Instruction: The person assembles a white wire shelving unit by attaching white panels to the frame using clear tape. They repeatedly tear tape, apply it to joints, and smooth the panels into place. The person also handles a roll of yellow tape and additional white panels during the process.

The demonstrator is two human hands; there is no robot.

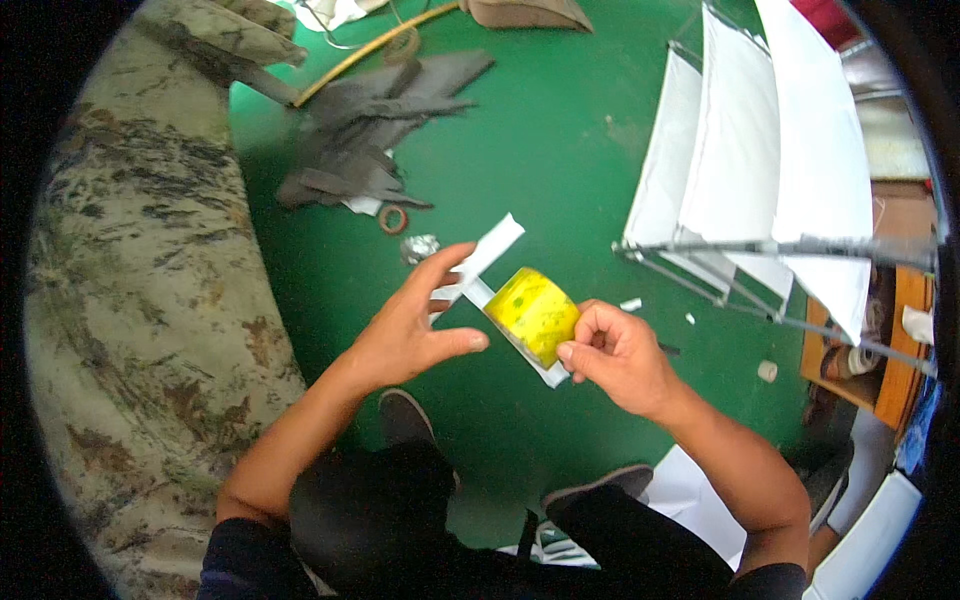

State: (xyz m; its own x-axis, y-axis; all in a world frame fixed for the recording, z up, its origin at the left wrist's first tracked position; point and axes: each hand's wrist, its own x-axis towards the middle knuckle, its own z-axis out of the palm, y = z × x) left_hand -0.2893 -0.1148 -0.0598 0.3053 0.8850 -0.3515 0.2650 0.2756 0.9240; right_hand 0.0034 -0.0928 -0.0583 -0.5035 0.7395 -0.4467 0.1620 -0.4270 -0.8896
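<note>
My right hand pinches the lower right edge of a shiny yellow curved piece with green marks. Whether it is a bent sheet or a wide roll of tape I cannot tell. My left hand is open to the left of it, thumb and fingers apart, with nothing seen in its grasp. White strips cross behind the left fingers and run under the yellow piece; I cannot tell whether they lie on the floor or are joined to it.
On the green floor beyond lie a reddish-brown tape roll, crumpled foil and dark grey cloth. A stained, camouflage-covered surface runs along the left. White panels on a metal frame stand at right, near a wooden shelf. White paper lies by my right foot.
</note>
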